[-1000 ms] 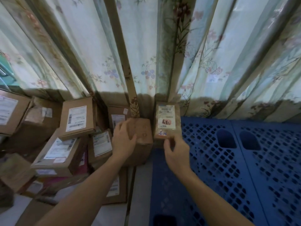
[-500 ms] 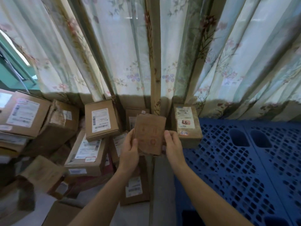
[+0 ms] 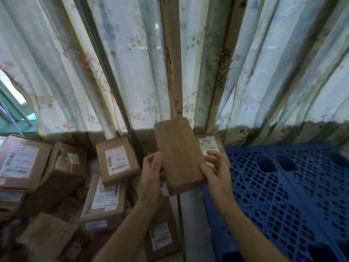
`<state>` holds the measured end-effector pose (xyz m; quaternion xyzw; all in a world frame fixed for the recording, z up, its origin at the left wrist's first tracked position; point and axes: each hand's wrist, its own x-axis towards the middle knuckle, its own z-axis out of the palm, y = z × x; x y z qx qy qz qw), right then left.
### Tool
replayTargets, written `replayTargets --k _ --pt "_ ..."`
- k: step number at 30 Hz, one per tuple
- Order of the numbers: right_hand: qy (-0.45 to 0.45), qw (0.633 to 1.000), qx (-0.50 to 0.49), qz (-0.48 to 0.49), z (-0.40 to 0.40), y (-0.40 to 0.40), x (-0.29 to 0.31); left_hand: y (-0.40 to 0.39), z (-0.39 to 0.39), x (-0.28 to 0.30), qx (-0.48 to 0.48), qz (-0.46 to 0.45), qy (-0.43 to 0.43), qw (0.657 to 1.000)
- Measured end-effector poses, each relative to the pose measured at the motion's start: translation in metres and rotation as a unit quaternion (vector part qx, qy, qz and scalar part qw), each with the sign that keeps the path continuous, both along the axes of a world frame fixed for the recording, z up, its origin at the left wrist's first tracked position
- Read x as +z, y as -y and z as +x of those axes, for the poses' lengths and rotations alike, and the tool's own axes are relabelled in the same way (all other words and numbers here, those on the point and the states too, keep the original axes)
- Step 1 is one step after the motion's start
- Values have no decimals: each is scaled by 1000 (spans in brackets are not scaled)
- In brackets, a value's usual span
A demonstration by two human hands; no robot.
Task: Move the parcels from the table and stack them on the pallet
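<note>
Together the left hand (image 3: 152, 168) and right hand (image 3: 217, 170) clasp a plain brown parcel (image 3: 179, 156) by its sides, held tilted above the gap between piled boxes (image 3: 117, 159) and blue pallet (image 3: 283, 186); a labelled parcel (image 3: 208, 144) sits behind.

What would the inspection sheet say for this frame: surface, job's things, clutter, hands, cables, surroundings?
Surface: blue pallet with a perforated grid top, on the right; a pale strip runs between it and the parcel pile.
Job's things: plain brown parcel held up between both hands, no label on the face shown; one labelled parcel already sits at the pallet's far left corner, against the curtain.
Clutter: pile of labelled cardboard boxes on the left, stacked unevenly, some tilted.
Hands: left hand grips the parcel's left edge; right hand grips its right edge.
Cables: nothing seen.
Surroundings: floral curtain across the back; green frame at far left.
</note>
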<state>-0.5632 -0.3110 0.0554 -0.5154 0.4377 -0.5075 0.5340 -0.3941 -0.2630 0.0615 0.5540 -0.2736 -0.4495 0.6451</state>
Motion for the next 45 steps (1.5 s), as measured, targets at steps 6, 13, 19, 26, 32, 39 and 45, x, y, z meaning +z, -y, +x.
replayTargets --k 6,13,19,26,32,39,45 --pt "-35 997 -30 -55 -40 -6 20 5 -30 8 -76 7 -8 997" --pt "-121 990 -68 -28 -102 11 -3 11 -102 1 -82 9 -10 997" --pt "-43 995 -23 84 -168 3 -25 6 -160 -13 -95 51 6 994" --pt "-31 979 8 202 -216 10 -67 -8 -193 -54 -84 104 27 991" --pt "-58 974 56 210 -217 10 -93 -23 -207 -88 -9 148 56 987" --pt "-155 973 17 169 -203 12 -118 -18 -201 -121 -9 193 84 978" --pt "-244 962 14 119 -192 19 -114 -3 -200 -125 -72 210 -31 975"
